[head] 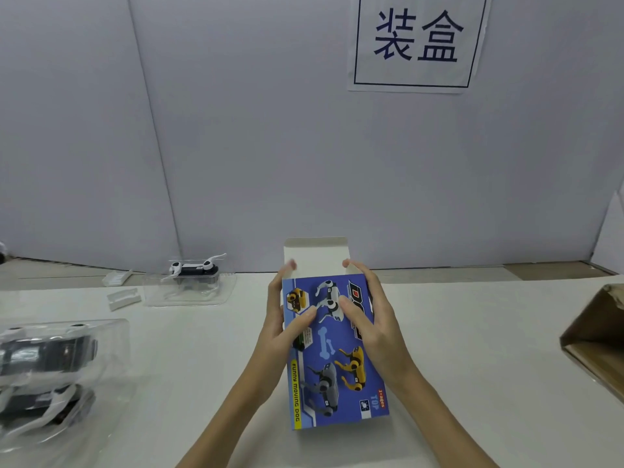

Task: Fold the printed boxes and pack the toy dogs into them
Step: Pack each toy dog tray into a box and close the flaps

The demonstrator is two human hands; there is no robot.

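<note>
The printed box [332, 352] lies at the middle of the table [472, 349], between the left hand [280, 327] and right hand [373, 320], its open flap toward the far edge. A toy dog [194, 266] in a tray [189, 288] sits far left; more packed dogs [50, 373] lie at the left edge. A carton [597, 339] sits at the right edge.

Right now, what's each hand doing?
Left hand: grips the blue printed box on its left side.
Right hand: grips the box's right side.
</note>
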